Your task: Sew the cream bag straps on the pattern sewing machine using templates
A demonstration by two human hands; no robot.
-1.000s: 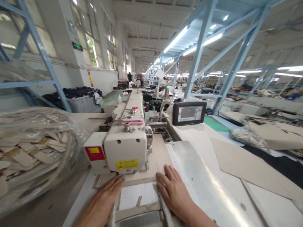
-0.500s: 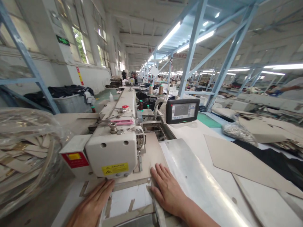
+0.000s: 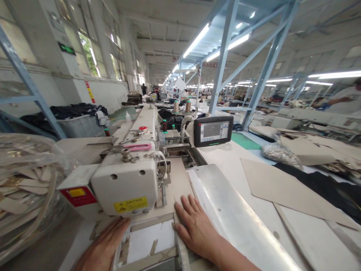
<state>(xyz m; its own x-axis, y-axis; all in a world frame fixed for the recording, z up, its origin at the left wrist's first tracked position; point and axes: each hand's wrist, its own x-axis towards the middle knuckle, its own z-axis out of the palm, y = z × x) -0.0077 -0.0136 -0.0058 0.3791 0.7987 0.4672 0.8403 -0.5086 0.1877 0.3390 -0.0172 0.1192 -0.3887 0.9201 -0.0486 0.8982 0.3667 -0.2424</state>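
Note:
My left hand lies flat, fingers stretched, on the left side of a beige template frame just under the head of a white sewing machine. On the frame's right side rests my right hand, open with fingers spread and pressing down. A white panel shows inside the frame between the two hands. Neither hand holds anything.
A touch-screen control panel stands behind the machine. A shiny metal plate and a large beige board lie to the right. A clear bag of beige cut pieces sits at the left. Another person's arm shows far right.
The view has swung a little to the right, so machine and hands sit further left in the picture. Both hands stay flat on the frame in the same places.

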